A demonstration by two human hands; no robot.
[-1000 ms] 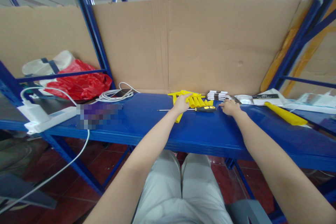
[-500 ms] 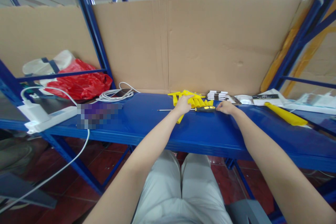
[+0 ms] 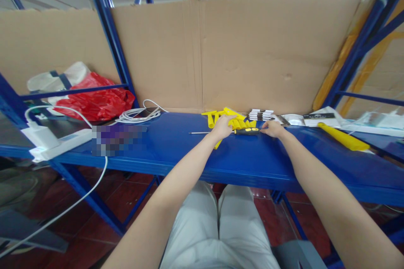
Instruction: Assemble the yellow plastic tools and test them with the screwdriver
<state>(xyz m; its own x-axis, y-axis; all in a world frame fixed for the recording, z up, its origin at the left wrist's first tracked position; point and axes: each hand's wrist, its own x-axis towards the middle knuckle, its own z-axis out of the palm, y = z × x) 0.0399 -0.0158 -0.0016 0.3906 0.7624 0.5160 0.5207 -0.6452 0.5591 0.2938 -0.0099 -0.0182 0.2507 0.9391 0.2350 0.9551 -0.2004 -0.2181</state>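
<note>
Over the left part of a pile of yellow T-shaped pieces [image 3: 238,123], my left hand [image 3: 222,127] is closed around one of them, as far as can be seen. A yellow end [image 3: 218,144] sticks out below that wrist; the fingers partly hide the rest. In front of the pile a screwdriver [image 3: 248,131] with a black and yellow handle lies flat, its thin metal shaft pointing left. My right hand [image 3: 272,129] is beside the handle's right end, fingertips pinched together. Whatever is between them is too small to make out.
Behind my right hand are a stack of small white packets [image 3: 261,114] and white packages [image 3: 320,119]. A yellow-handled tool [image 3: 344,137] lies further right. At left are a coiled white cable [image 3: 137,114], a power strip [image 3: 67,142] and a red bag [image 3: 97,101]. Cardboard [image 3: 252,54] stands behind.
My left hand has shifted very slightly right, and the yellow end below it with it. The right hand and the screwdriver stay almost as they were.
</note>
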